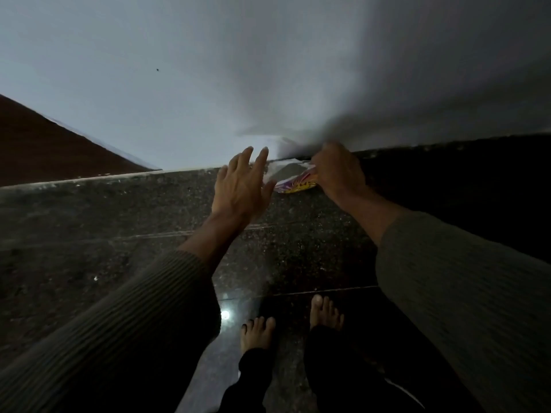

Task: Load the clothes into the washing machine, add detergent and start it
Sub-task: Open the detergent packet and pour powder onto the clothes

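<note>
A colourful plastic detergent packet (293, 181), purple, yellow and white, lies on the dark speckled floor right against the base of the pale wall. My right hand (338, 171) grips its right end with curled fingers. My left hand (241, 186) hovers just left of the packet with straight, spread fingers, its thumb close to the packet's edge. Both arms wear ribbed grey-green sleeves. No washing machine or clothes are in view.
The pale wall (208, 70) fills the upper half. A brown door or panel (44, 144) stands at the far left. The polished dark floor (119, 219) reflects a lamp. My bare feet (258, 332) stand near the bottom centre. The light is dim.
</note>
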The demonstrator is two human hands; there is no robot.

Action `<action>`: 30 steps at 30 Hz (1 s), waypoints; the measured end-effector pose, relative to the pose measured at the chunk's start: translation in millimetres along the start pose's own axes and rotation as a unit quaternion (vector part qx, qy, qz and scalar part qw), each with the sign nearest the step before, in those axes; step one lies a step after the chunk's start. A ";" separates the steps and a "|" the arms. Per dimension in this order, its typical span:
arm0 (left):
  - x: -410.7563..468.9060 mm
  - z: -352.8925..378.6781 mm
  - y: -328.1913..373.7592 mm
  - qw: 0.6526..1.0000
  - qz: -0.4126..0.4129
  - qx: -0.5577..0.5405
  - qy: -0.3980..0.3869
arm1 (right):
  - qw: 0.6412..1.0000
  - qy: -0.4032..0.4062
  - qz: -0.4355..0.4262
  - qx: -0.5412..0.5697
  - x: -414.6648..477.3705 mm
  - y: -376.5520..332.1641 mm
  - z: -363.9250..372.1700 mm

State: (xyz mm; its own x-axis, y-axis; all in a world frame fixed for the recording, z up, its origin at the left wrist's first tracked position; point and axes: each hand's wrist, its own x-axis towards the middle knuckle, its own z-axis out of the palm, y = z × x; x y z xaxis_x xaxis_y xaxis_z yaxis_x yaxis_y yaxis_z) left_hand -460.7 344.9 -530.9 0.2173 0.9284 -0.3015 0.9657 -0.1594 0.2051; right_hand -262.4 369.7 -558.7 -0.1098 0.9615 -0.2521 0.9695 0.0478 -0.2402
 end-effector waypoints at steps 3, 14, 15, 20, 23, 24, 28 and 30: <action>-9.5 -8.7 3.7 1.000 -0.006 -0.015 -0.005 | 0.999 -0.005 0.020 0.043 -32.3 -5.1 0.8; -80.0 -60.5 30.6 0.984 0.125 -0.117 -0.057 | 0.982 0.004 0.176 0.067 -196.1 -13.7 -50.4; -88.0 -68.1 40.7 0.977 0.150 -0.131 -0.075 | 0.976 0.013 0.202 0.082 -219.1 -13.3 -59.1; -135.2 -111.2 107.6 0.939 0.253 -0.132 -0.190 | 0.941 0.101 0.292 0.139 -333.7 -28.3 -119.2; -165.8 -134.3 147.2 0.913 0.302 -0.129 -0.243 | 0.901 0.187 0.354 0.167 -391.9 -44.7 -159.5; -176.3 -141.7 160.5 0.904 0.319 -0.132 -0.252 | 0.886 0.215 0.370 0.177 -410.1 -49.6 -172.5; -221.9 -167.6 211.9 0.873 0.346 -0.194 -0.285 | 0.849 0.295 0.411 0.151 -481.7 -65.3 -233.0; -251.9 -185.6 240.5 0.847 0.341 -0.261 -0.314 | 0.835 0.331 0.418 0.137 -514.7 -72.3 -270.0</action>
State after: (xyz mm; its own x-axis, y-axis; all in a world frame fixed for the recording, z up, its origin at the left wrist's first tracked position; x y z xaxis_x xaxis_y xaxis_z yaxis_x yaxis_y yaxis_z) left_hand -309.6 135.0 -232.8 0.8899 0.2926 -0.3499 0.4269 -0.2643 0.8648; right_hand -216.9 -55.5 -158.5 0.8136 0.5705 0.1122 0.5497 -0.6919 -0.4680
